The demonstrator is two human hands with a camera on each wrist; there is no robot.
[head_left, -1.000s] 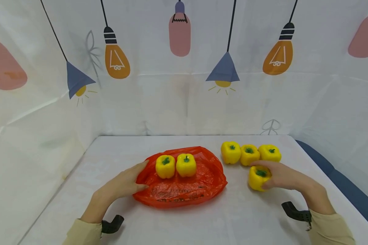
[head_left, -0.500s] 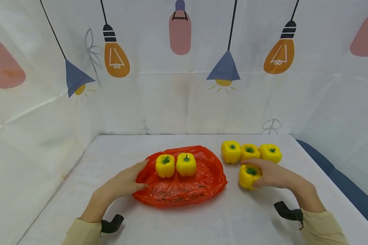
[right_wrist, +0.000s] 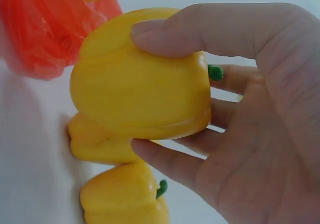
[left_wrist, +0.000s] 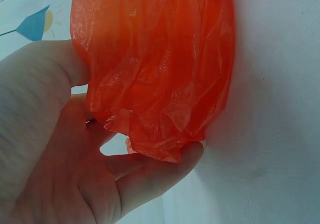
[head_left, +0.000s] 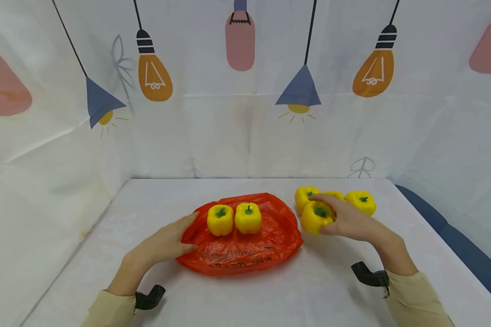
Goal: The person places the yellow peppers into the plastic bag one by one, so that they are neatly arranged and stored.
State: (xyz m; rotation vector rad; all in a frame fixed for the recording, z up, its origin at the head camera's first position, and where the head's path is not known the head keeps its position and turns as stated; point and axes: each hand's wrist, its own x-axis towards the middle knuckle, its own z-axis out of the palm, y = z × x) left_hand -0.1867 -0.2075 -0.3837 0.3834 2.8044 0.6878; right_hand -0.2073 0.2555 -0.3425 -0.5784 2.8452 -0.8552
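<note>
My right hand (head_left: 349, 220) grips a yellow bell pepper (head_left: 314, 219) with a green stem. In the right wrist view the thumb lies along one side of the pepper and the fingers curve round the other. A crumpled red plastic bag (head_left: 241, 256) lies flat in mid-table, bearing two more bell peppers, one on the left (head_left: 220, 221) and one on the right (head_left: 248, 219). At the bag's left edge my left hand (head_left: 163, 243) holds on, thumb and fingers round the rim; the left wrist view shows a fingertip (left_wrist: 192, 151) against the plastic.
Behind the right hand stand three other bell peppers: one at the left (head_left: 304, 195), a partly hidden middle one (head_left: 334, 194) and one at the right (head_left: 361, 202). A white cloth (head_left: 245, 299) covers the table. A curtain printed with lamps (head_left: 245, 136) hangs at the back.
My right hand has carried its bell pepper leftward and slightly up, nearer the bag, now partly covering the peppers behind. The left hand and the bag stay in place.
</note>
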